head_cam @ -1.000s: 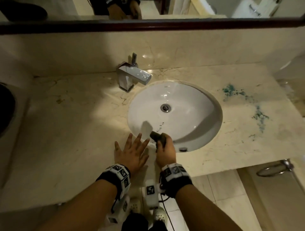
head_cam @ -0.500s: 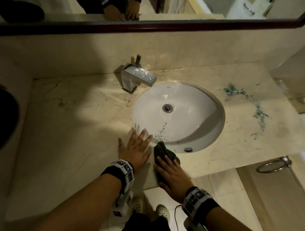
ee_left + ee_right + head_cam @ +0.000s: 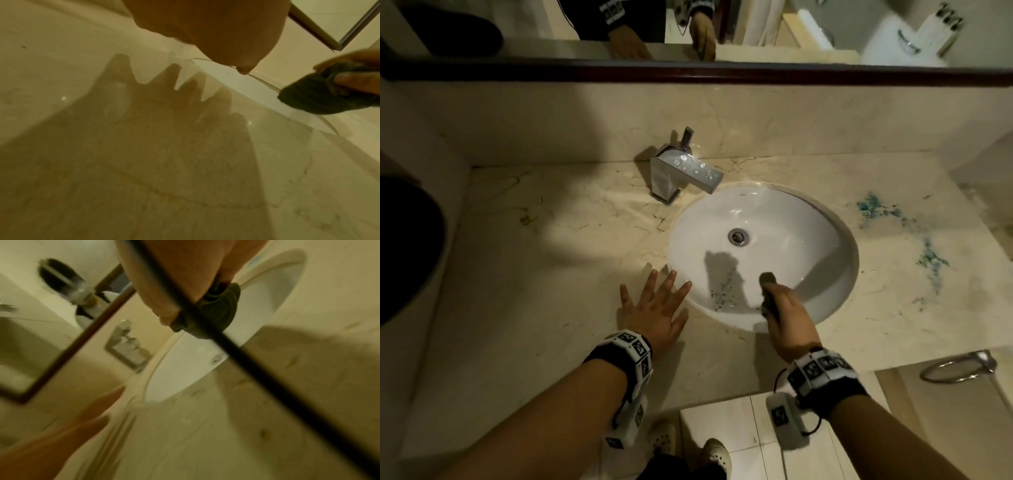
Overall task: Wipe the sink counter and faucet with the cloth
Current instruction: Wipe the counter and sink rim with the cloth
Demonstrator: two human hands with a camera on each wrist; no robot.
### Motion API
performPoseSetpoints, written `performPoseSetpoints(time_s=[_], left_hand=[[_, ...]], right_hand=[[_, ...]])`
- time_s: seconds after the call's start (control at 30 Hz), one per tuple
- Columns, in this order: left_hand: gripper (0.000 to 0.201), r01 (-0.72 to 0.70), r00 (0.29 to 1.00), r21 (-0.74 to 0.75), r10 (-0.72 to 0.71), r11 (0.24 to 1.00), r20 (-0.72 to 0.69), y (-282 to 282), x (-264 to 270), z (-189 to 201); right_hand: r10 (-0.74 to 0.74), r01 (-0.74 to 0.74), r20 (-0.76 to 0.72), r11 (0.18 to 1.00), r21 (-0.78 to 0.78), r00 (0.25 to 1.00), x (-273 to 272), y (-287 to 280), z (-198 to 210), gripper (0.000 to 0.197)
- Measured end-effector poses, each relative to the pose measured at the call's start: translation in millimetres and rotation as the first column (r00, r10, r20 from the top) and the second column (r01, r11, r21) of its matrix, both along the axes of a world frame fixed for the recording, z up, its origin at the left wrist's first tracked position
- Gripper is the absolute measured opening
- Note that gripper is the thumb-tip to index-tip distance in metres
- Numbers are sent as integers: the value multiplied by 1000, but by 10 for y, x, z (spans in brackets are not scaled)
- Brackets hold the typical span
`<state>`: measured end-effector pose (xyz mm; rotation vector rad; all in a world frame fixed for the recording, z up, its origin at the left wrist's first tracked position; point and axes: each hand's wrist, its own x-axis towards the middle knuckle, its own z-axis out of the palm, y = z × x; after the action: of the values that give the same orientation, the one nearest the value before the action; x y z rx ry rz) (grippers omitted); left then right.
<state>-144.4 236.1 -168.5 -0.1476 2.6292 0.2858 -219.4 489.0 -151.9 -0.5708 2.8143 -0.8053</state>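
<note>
My right hand (image 3: 782, 308) grips a bunched dark cloth (image 3: 768, 279) over the near rim of the white sink basin (image 3: 808, 222); the cloth (image 3: 320, 95) (image 3: 216, 313) pokes out past my fingers. Blue-green specks lie on the basin wall beside it. My left hand (image 3: 654, 305) lies flat with spread fingers on the beige marble counter (image 3: 551, 257), just left of the basin. The square chrome faucet (image 3: 681, 171) stands behind the basin at its upper left, with droplets on its spout.
Blue-green smears (image 3: 876, 209) mark the counter to the right of the basin, with more (image 3: 931, 260) further forward. A mirror with a dark frame (image 3: 688, 70) runs above the backsplash. A chrome towel ring (image 3: 959, 371) hangs below the counter's right front edge.
My right hand lifted off the counter's front edge, bunched the cloth and moved forward and right over the basin's near rim. The left hand stayed flat on the counter.
</note>
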Motion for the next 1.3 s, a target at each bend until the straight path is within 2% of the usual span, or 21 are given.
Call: performPoseSetpoints(time_s=[0.07, 0.13, 0.17, 0.2, 0.23, 0.3, 0.37, 0.43, 0.53, 0.6, 0.67, 0.77, 0.93, 1.0, 1.07, 1.13, 1.2, 1.23, 1.3], left_hand=[[57, -2, 1000, 4, 2, 1000, -11, 13, -18, 35], [57, -17, 1000, 22, 17, 1000, -22, 38, -30, 42], [57, -20, 999, 28, 21, 999, -28, 51, -39, 35], [59, -20, 999, 30, 21, 999, -35, 62, -47, 30], [65, -19, 999, 29, 20, 999, -43, 78, -60, 27], [73, -16, 999, 28, 17, 999, -51, 115, -86, 36], [75, -1, 999, 19, 2, 1000, -47, 152, -104, 55], [71, 15, 999, 3, -15, 1000, -50, 212, -123, 60], [72, 18, 998, 14, -17, 1000, -63, 354, -148, 54], [74, 39, 997, 15, -38, 999, -64, 507, -181, 75], [74, 63, 996, 9, -62, 998, -66, 693, -237, 92], [63, 80, 993, 20, -78, 997, -85, 1047, -360, 142], [60, 107, 988, 27, -103, 994, -114, 1853, -591, 240], [59, 106, 989, 60, -98, 993, -114, 2178, -669, 259], [59, 121, 989, 57, -115, 991, -94, 2488, -762, 261], [60, 131, 988, 38, -128, 991, -82, 2782, -870, 247], [60, 119, 989, 36, -116, 992, -89, 3020, -963, 237], [60, 108, 990, 42, -104, 993, -97, 3174, -1015, 225], [60, 88, 991, 57, -81, 995, -109, 3404, -1099, 196]], right_hand=[[243, -242, -60, 970, 36, 968, 244, -185, 66, 39], [522, -511, 21, 826, 238, 853, 549, -355, 10, 47], [596, -590, 100, 734, 335, 797, 683, -391, -47, 50], [622, -626, 159, 667, 403, 766, 777, -397, -126, 53], [618, -630, 195, 636, 446, 762, 819, -363, -230, 55], [592, -628, 236, 645, 435, 771, 799, -309, -325, 58], [545, -568, 181, 724, 392, 819, 669, -250, -328, 56], [404, -439, 174, 843, 311, 898, 511, -128, -314, 56], [109, -139, 165, 974, 182, 980, 207, 173, -267, 49], [-108, 99, 199, 993, 56, 974, -5, 438, -203, 42], [-236, 256, 195, 963, -81, 952, -160, 720, -141, 41], [-303, 316, 88, 916, -249, 949, -236, 1078, 6, 42], [-397, 380, 4, 876, -297, 918, -212, 1784, 163, 52], [-460, 442, 16, 842, -310, 888, -269, 2148, 190, 53], [-571, 557, 74, 752, -353, 818, -368, 2541, 220, 47], [-673, 663, 148, 623, -414, 725, -512, 2938, 286, 39], [-731, 707, 171, 531, -466, 661, -707, 3310, 318, 39], [-747, 708, 135, 533, -462, 651, -822, 3531, 305, 40], [-714, 664, 59, 614, -427, 698, -1037, 3886, 231, 45]])
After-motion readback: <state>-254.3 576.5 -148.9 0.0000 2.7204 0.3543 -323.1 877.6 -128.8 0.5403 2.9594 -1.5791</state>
